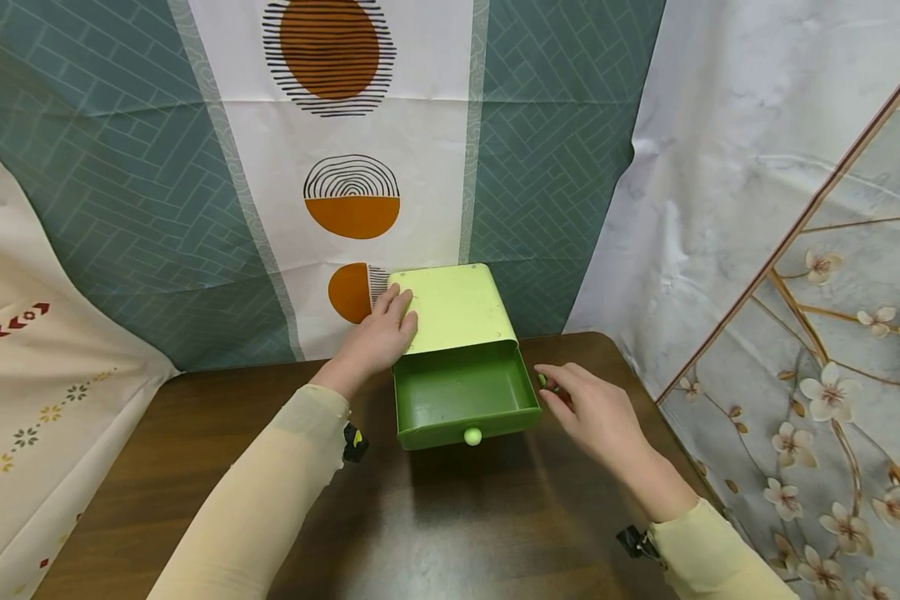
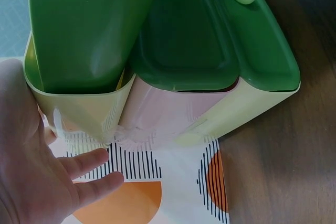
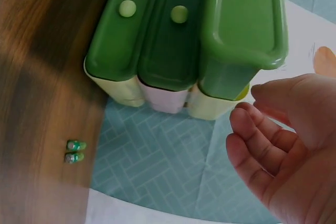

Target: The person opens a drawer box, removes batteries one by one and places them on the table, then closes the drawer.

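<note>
Left hand (image 1: 375,340) rests outstretched on the cabinet (image 1: 459,307); right hand (image 1: 595,410) hovers, loosely curved, unclenched, beside the drawer (image 1: 438,435).

A dark brown, wood-grained surface (image 1: 510,533) spans the head view's lower part, its upper right corner rounded. A drawer box (image 1: 456,308) stands on it near the centre of the frame. Two tiny green items (image 3: 74,157) lie on it, lower left in the right wrist view.

Dark wood table (image 1: 217,433); teal-and-white hanging (image 1: 435,125) with orange discs (image 1: 330,50) behind, blossom-printed drape (image 1: 817,350) at right, cream patterned cloth (image 1: 45,350) at left.
</note>
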Demonstrator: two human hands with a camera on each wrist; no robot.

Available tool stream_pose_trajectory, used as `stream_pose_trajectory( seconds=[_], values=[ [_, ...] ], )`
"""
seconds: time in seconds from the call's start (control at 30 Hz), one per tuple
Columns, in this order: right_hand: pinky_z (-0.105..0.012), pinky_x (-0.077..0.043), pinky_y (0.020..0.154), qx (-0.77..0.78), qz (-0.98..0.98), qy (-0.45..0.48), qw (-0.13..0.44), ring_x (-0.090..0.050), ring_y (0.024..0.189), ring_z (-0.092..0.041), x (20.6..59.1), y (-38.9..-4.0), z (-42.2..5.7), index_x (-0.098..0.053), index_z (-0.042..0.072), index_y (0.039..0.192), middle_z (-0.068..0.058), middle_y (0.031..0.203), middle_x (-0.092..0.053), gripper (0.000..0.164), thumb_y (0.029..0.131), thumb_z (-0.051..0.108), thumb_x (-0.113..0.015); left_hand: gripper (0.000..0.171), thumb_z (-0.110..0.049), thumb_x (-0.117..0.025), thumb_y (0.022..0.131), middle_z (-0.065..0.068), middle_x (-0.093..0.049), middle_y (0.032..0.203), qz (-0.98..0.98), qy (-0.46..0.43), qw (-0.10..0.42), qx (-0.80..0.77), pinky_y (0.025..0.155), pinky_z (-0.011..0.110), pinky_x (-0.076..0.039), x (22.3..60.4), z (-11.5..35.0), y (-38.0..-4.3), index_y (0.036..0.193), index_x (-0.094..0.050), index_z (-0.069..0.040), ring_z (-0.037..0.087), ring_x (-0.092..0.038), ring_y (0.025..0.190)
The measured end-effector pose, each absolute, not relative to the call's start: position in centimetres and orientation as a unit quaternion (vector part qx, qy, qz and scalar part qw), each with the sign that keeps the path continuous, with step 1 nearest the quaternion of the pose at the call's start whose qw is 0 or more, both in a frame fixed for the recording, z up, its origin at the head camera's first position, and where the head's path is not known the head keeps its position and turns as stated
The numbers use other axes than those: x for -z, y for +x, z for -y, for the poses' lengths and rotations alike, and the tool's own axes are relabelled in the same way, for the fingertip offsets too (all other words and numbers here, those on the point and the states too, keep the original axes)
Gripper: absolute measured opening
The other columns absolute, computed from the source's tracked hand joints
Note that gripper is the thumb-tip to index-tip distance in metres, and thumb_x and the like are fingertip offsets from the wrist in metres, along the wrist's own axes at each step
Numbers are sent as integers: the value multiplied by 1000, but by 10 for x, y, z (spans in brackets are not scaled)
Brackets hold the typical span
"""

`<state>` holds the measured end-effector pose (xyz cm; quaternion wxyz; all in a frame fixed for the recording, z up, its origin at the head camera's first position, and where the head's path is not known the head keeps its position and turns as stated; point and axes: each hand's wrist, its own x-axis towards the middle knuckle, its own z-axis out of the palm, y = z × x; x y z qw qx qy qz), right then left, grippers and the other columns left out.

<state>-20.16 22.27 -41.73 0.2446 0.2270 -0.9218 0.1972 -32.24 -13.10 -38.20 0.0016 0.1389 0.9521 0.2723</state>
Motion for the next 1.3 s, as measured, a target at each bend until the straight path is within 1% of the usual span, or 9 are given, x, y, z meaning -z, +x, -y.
stream_pose_trajectory(
  seconds=[0.3,0.57,0.87,0.93,1.0,1.03,1.1,1.17,1.3],
  values=[
    [-31,-50,58,-215,905,232,283,-71,83,-12,414,-187,-220,-78,16,136,9,102,-72,37,99,14,-85,67,-50,-24,119,4,-2,186,-952,138,0,-272,126,63,-32,383,131,-322,179,-19,-22,42,-32,162],
    [-31,-52,58,-230,887,244,318,-73,82,-10,416,-179,-216,-78,16,132,9,101,-72,38,96,13,-88,67,-50,-25,119,4,-1,186,-951,138,0,-276,125,63,-33,383,131,-322,179,-19,-22,43,-34,161],
    [-23,-51,59,-253,847,303,356,-64,73,-3,418,-172,-209,-80,14,128,10,95,-70,44,87,5,-94,67,-50,-24,119,4,-1,186,-951,138,0,-277,125,64,-33,383,131,-321,179,-19,-21,43,-34,161],
    [-22,-51,60,-261,840,318,355,-63,71,-3,419,-171,-208,-80,14,127,11,93,-70,38,91,10,-91,67,-50,-24,119,4,-2,186,-951,138,-1,-276,125,64,-33,384,130,-321,179,-19,-21,43,-33,161],
    [-21,-51,60,-268,832,333,354,-61,69,-3,421,-171,-206,-81,14,126,11,92,-69,27,100,21,-85,67,-50,-25,118,4,-2,186,-951,138,-2,-277,125,64,-33,384,130,-322,179,-20,-21,43,-34,161],
    [-21,-50,60,-270,828,339,355,-61,68,-4,422,-171,-206,-81,13,125,11,91,-69,24,105,27,-81,67,-50,-25,118,4,-3,186,-951,138,-2,-277,125,64,-34,384,130,-322,179,-20,-21,43,-34,161],
    [-20,-50,60,-270,819,353,362,-60,66,-4,425,-172,-204,-81,13,124,11,90,-68,29,111,37,-70,67,-50,-25,118,4,-3,186,-951,138,-2,-277,125,64,-34,384,130,-322,179,-21,-21,43,-35,160],
    [-20,-49,59,-266,812,363,371,-59,66,-4,427,-172,-202,-82,12,123,11,90,-69,36,113,42,-65,67,-50,-25,118,4,-3,186,-951,137,-3,-277,125,63,-34,384,130,-322,179,-21,-21,44,-36,160],
    [-20,-48,59,-261,801,379,383,-58,66,-4,429,-173,-198,-82,11,121,10,90,-70,33,111,40,-69,67,-49,-25,118,4,-3,186,-951,138,-3,-277,125,63,-34,383,130,-321,179,-20,-20,43,-35,160]
  ],
)
